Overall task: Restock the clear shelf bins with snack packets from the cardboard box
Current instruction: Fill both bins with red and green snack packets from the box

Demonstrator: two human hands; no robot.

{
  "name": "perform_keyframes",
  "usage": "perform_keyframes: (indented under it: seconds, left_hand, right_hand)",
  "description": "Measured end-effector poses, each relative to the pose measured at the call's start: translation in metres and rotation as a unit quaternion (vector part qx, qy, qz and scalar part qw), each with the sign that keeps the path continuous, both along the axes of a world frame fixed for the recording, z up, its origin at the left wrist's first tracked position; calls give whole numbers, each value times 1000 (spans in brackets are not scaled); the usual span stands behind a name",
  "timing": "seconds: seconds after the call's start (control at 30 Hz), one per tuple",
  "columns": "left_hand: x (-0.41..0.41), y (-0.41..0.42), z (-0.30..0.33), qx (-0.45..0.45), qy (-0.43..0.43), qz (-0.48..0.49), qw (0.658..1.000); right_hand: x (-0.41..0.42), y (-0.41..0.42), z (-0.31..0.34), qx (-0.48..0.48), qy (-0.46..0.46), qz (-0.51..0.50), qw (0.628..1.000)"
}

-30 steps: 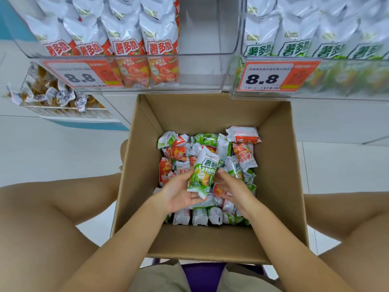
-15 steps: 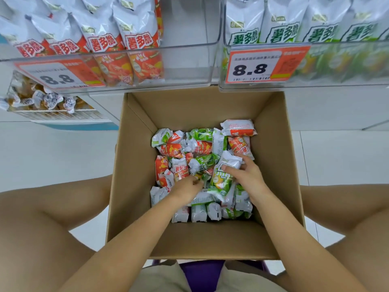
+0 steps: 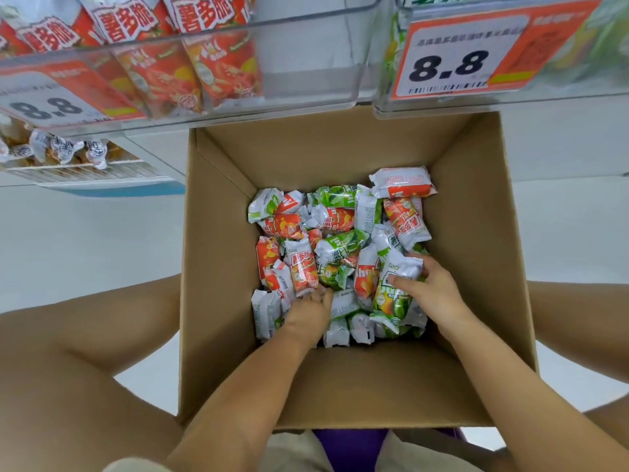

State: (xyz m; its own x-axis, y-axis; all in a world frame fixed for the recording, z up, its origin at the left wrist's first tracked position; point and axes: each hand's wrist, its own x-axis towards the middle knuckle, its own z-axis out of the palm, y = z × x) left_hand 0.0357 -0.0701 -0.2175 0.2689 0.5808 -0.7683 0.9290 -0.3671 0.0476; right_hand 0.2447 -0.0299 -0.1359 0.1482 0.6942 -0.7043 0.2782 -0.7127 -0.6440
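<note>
An open cardboard box (image 3: 218,301) sits between my knees, its bottom covered with several red and green snack packets. My right hand (image 3: 430,291) grips a green packet (image 3: 391,294) at the pile's right side. My left hand (image 3: 311,310) is dug into the pile at the lower left, fingers curled among the packets; whether it holds one is hidden. Above the box hang two clear bins: the left bin (image 3: 306,80) holds red packets with bare room at its right end, the right bin (image 3: 561,93) holds green ones.
Orange 8.8 price tags (image 3: 452,66) hang on both bin fronts. A lower wire shelf (image 3: 78,165) with wrapped sweets is at the left. White floor lies on both sides of the box, and my bare knees flank it.
The green packet passed from both hands to my right hand and went down to the pile's right side. My left hand dropped into the packets. The view moved closer to the bins.
</note>
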Motion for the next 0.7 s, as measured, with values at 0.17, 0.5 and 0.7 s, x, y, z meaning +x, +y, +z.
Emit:
perform_keyframes:
  seconds: [0.17, 0.5, 0.7]
  left_hand:
    - [-9, 11, 25, -172, -200, 359, 895]
    - [-27, 49, 132, -297, -518, 693, 404]
    - [-16, 50, 194, -275, -612, 622, 404]
  right_hand:
    - [-6, 3, 5, -18, 25, -24, 999]
    - [-19, 17, 77, 49, 241, -131, 960]
    - [-23, 13, 133, 101, 317, -103, 937]
